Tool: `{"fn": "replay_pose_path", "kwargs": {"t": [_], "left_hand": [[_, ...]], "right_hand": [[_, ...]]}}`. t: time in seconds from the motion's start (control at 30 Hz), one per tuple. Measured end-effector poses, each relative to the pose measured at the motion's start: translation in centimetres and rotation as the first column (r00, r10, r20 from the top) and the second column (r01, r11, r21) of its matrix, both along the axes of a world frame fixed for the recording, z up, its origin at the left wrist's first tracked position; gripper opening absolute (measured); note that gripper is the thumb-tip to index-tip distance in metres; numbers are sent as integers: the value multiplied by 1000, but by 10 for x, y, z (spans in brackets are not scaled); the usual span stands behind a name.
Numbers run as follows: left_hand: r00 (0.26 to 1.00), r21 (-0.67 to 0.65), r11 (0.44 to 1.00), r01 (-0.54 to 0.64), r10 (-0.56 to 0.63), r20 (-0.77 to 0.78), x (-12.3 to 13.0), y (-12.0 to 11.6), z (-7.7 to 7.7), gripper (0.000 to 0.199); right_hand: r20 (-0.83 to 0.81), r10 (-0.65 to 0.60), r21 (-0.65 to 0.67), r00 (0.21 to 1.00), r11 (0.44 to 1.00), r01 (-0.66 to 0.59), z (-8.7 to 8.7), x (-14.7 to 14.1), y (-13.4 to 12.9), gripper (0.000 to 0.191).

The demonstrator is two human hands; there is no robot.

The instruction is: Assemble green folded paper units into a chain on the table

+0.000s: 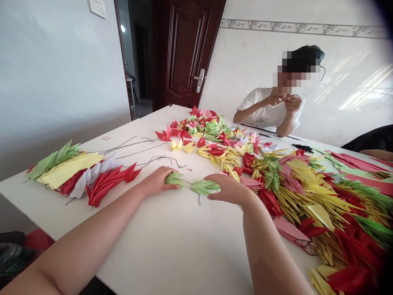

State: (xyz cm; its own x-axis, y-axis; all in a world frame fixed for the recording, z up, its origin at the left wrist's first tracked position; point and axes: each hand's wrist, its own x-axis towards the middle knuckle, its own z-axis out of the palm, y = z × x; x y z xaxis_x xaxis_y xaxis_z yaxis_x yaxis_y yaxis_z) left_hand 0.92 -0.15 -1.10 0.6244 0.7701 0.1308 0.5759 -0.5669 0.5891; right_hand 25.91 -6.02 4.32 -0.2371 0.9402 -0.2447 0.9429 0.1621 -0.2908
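Since two green paper cranes [174, 179] [204, 187] lie on one black thread [190, 181] on the white table [159, 246], they are pressed down by the left hand [156, 182] and right hand [229, 189], fingers together and flat, nothing pinched, apparently to keep them from slipping; strung cranes [107, 184] are laid aside at left, with heaped cranes [301, 192] at right.

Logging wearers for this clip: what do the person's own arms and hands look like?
The left hand and right hand are bare, without gloves. The left forearm and right forearm show no sleeves, cables or markings, and no watch, bracelet or ring is visible.
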Motion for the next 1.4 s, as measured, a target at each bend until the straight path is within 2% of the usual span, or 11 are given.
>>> {"fn": "replay_pose_path", "kwargs": {"t": [0.13, 0.33, 0.47, 0.57, 0.63, 0.77, 1.0, 1.13, 1.23, 1.4], "left_hand": [[999, 20, 999, 38, -38, 1, 0, -2, 3, 47], [999, 45, 999, 0, -2, 44, 3, -4, -1, 34], [996, 20, 1000, -8, 6, 86, 4, -5, -4, 28], [995, -18, 996, -85, 85, 44, 5, -5, -4, 31], [991, -14, 992, -128, 128, 26, 5, -5, -3, 33], [989, 7, 992, -123, 122, 81, 6, -7, -2, 32], [987, 9, 992, -128, 126, 100, 5, -8, -1, 35], [986, 21, 993, -119, 116, 117, 5, -8, -2, 35], [979, 29, 986, -163, 158, 131, 5, -6, -3, 38], [971, 13, 980, -199, 196, 136, 6, -4, -5, 44]], "right_hand": [[-44, -51, 37, 998, 998, 52, -4, -13, 3, 50], [-288, -84, 86, 954, 990, 114, -9, -17, 8, 19], [-416, -72, 166, 906, 974, 154, -7, -20, 7, 19], [-505, 1, 211, 863, 970, 122, -3, -27, 4, 21], [-544, 39, 195, 838, 977, 81, -2, -35, 2, 21], [-563, 55, 149, 825, 988, 36, -3, -49, -1, 20], [-667, 35, 183, 744, 976, 119, 7, -41, -4, 25], [-735, 22, 83, 678, 995, 57, 7, -41, -5, 27], [-773, 12, -9, 635, 1000, -30, 3, -47, -5, 26], [-761, -2, -96, 649, 989, -109, 2, -48, -6, 25]]}}
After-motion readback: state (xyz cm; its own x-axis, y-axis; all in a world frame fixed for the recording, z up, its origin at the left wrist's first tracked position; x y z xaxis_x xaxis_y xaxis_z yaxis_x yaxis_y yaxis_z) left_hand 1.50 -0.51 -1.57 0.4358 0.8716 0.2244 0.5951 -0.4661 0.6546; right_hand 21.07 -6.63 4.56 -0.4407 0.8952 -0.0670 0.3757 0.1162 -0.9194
